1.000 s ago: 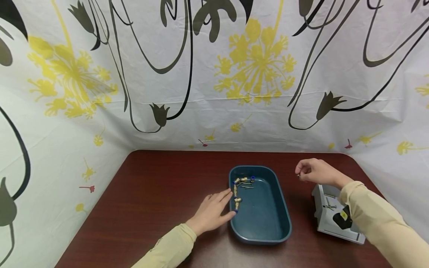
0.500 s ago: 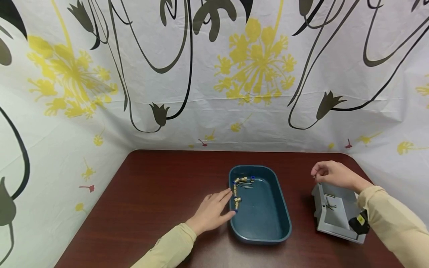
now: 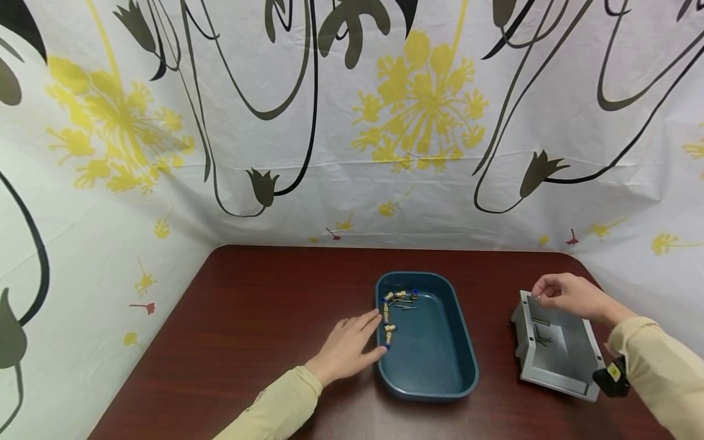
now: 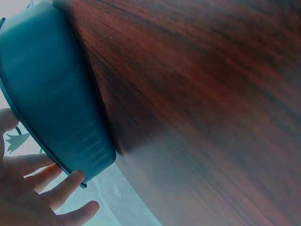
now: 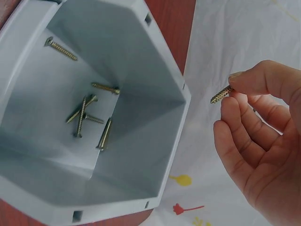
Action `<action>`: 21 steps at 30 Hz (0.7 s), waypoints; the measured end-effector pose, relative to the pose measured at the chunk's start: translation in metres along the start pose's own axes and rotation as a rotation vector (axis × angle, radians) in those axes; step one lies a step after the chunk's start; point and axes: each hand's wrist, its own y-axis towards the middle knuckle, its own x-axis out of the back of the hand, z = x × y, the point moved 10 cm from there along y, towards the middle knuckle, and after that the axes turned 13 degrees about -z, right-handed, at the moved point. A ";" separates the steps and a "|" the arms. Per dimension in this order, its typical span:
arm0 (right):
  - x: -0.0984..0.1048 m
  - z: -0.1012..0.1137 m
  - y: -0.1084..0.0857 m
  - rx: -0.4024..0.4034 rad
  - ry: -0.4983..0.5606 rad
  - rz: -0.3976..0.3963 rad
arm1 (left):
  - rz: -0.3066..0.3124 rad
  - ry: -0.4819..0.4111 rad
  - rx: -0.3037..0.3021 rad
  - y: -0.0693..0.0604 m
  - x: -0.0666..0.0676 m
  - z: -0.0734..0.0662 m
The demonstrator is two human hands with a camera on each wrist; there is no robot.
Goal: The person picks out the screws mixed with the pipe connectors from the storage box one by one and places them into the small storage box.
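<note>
Pinching a brass-coloured metal screw (image 5: 221,94), the right hand (image 5: 268,134) has a grey plastic bin (image 5: 146,122) beside its fingers. The left hand (image 3: 346,348) touches a blue oblong tray (image 3: 431,354), fingers straight.

On surface (image 3: 275,299): tray (image 3: 431,357), pipe fittings (image 3: 386,313) along its left side; right of it, bin (image 5: 146,134) containing screws (image 5: 81,117); cloth (image 3: 308,211) behind.

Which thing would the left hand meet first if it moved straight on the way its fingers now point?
The left hand would probably meet the blue tray first, at its left rim, which it seems to touch; brass fittings lie just inside.
</note>
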 end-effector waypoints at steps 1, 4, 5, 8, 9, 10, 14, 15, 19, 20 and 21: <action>0.000 -0.002 -0.001 -0.005 0.000 0.001 | 0.001 0.000 0.000 0.000 0.000 0.000; 0.001 -0.008 -0.004 -0.014 -0.008 0.002 | 0.003 0.001 0.001 0.000 -0.001 0.000; 0.001 -0.010 -0.005 -0.022 -0.009 0.000 | 0.004 0.002 0.001 0.000 -0.001 0.000; 0.001 -0.016 -0.007 -0.037 -0.013 0.003 | 0.004 0.005 0.000 0.000 -0.002 0.000; 0.001 -0.018 -0.008 -0.040 -0.011 0.008 | 0.003 0.006 0.000 0.000 -0.002 0.000; 0.001 -0.020 -0.008 -0.044 -0.009 0.014 | 0.002 0.006 -0.001 0.000 -0.002 0.000; 0.001 -0.025 -0.011 -0.049 -0.014 0.037 | 0.003 0.007 -0.004 0.000 -0.001 0.000; 0.001 -0.026 -0.011 -0.058 -0.018 0.035 | 0.002 0.008 -0.004 0.000 -0.001 0.000; 0.002 -0.025 -0.011 -0.052 -0.030 0.019 | 0.002 0.009 -0.002 0.001 -0.001 0.000; 0.003 -0.024 -0.011 -0.047 -0.027 0.011 | 0.002 0.008 -0.001 0.000 0.000 0.000; 0.003 -0.022 -0.010 -0.043 -0.025 0.001 | 0.002 0.007 -0.001 0.001 0.000 0.000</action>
